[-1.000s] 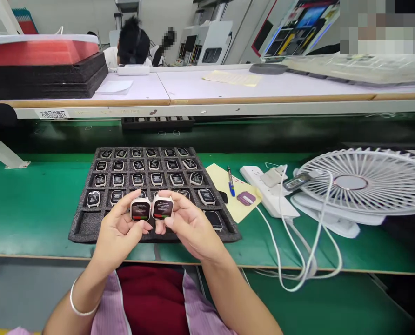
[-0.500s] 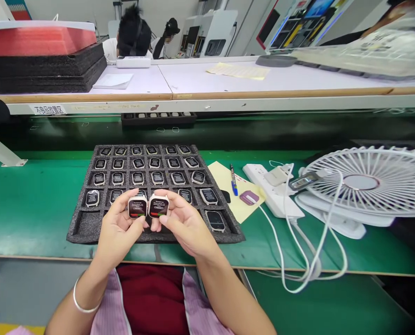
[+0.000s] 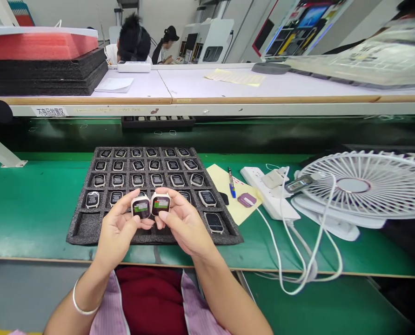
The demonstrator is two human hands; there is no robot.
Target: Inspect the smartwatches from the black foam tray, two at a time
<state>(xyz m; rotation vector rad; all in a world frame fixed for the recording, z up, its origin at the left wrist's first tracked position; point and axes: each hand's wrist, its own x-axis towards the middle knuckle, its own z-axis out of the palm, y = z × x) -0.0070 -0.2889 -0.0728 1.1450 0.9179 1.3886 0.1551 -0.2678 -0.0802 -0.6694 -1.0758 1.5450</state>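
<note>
Two smartwatch bodies without straps are held side by side above the near part of a black foam tray (image 3: 89, 226). My left hand (image 3: 118, 230) is closed on the left smartwatch (image 3: 141, 208), its thumb at the lower left edge. My right hand (image 3: 186, 225) grips the right smartwatch (image 3: 160, 204), with the thumb tip on the screen's lower edge. Both screens are lit with coloured patches, green among them. Below and behind my hands, rows of similar watches (image 3: 138, 180) lie in the tray's compartments; some are hidden by my hands.
Right of the tray lie a yellow paper (image 3: 240, 216), a marker pen (image 3: 231, 182) and a purple piece (image 3: 246, 200). Beyond them are a white power strip (image 3: 268, 195), loose cables (image 3: 280, 274) and a white fan (image 3: 354, 185). A shelf edge (image 3: 207, 110) spans the back, with foam stacks (image 3: 40, 70) on top.
Both watch screens have changed from white text over red and green buttons to coloured patches. The right thumb has shifted slightly on its screen. The camera view has shifted a little.
</note>
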